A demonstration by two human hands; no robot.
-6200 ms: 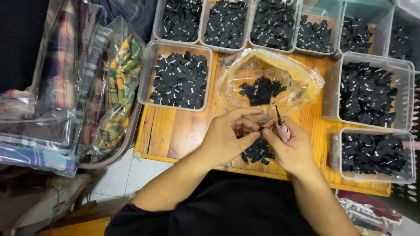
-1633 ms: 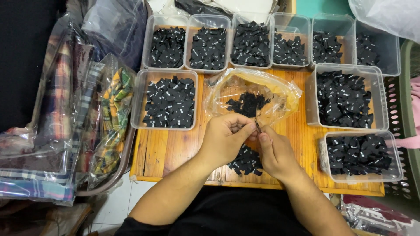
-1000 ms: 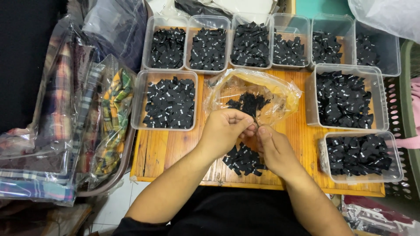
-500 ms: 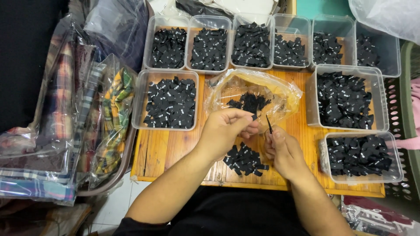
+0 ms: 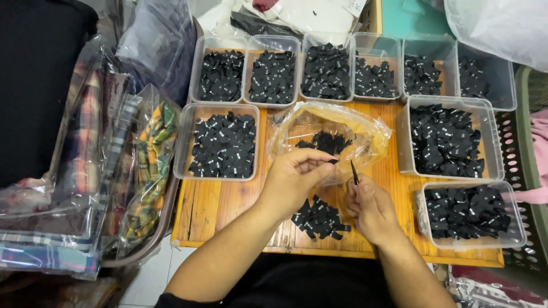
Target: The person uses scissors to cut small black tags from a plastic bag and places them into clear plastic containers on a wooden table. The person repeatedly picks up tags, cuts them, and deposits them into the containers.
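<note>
My left hand [image 5: 292,178] pinches a small black fabric label [image 5: 331,161] between thumb and fingertips, just above a loose pile of black labels [image 5: 319,218] on the wooden table [image 5: 222,211]. My right hand [image 5: 371,208] holds a thin dark pointed tool [image 5: 354,171] upright, its tip a little to the right of the pinched label. Behind both hands lies an open clear plastic bag [image 5: 331,134] with more black labels inside.
Clear plastic tubs of black labels ring the work area: a row of several at the back [image 5: 326,71], one at the left [image 5: 220,142], two at the right [image 5: 448,140] [image 5: 471,214]. Bagged plaid fabric [image 5: 142,171] is stacked off the table's left edge.
My hands have drawn slightly apart and the right hand has lowered; the tool tip now stands clear to the right of the label in my left hand.
</note>
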